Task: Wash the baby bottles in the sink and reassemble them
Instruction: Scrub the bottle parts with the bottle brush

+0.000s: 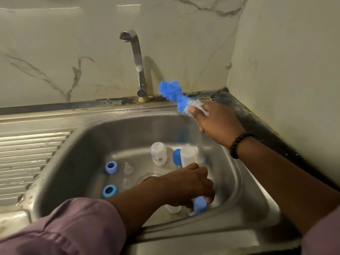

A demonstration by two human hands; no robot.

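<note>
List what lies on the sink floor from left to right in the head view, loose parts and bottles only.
Two blue screw rings, one farther and one nearer → two clear teats → the printed bottle → the blue cap → the clear bottle.

Bottle brush (172,93): bright blue bristles, white at the base. Two screw rings (111,167) (109,190): blue. Bottle cap (177,156): blue. Small bottle (158,153): translucent white with a small blue-and-red print. Teats (128,168): clear. Sink (77,155): plain grey steel. Wall tiles (73,57): off-white with grey marble veining. Sleeve (70,225): mauve. Wrist beads (237,144): black.
</note>
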